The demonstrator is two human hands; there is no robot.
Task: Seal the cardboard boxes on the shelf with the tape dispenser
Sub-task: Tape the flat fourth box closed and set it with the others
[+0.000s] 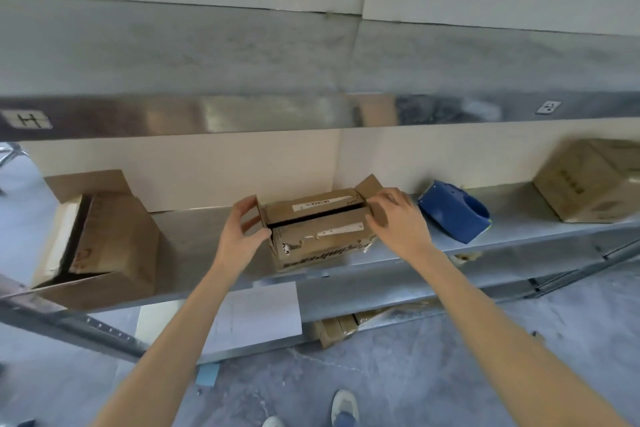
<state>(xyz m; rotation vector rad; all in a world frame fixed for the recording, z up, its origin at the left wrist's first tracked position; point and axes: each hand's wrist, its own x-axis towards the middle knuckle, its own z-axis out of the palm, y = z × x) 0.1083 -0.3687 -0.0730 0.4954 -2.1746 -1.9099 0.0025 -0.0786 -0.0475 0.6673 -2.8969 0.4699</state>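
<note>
Left grip (242, 236) and right grip (398, 215) held the end flaps of the small brown cardboard box (318, 232) on the grey metal shelf (194, 236), apparently closing it, so next I would need the blue plastic tape dispenser (453, 215) lying just to its right.

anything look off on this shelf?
The left box appears tipped on its side, flaps open. The middle box, its end flaps held by the left hand and right hand, shows a torn label and a gap between top flaps. The tape dispenser lies unused beside it.
</note>
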